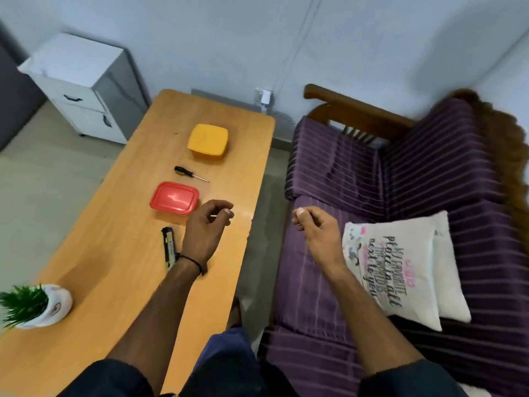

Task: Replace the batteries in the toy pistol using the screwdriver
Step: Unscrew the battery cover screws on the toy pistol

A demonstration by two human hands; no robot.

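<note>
Left hand loosely curled, empty, just right of red lidded box; right hand likewise, well right of it. Screwdriver just beyond box, battery pack on its near side.

Dark short sleeves both arms; black cord band on left wrist; blue legwear.

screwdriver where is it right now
In the head view the screwdriver lies on the table, between the yellow container beyond it and the red container nearer.
</note>
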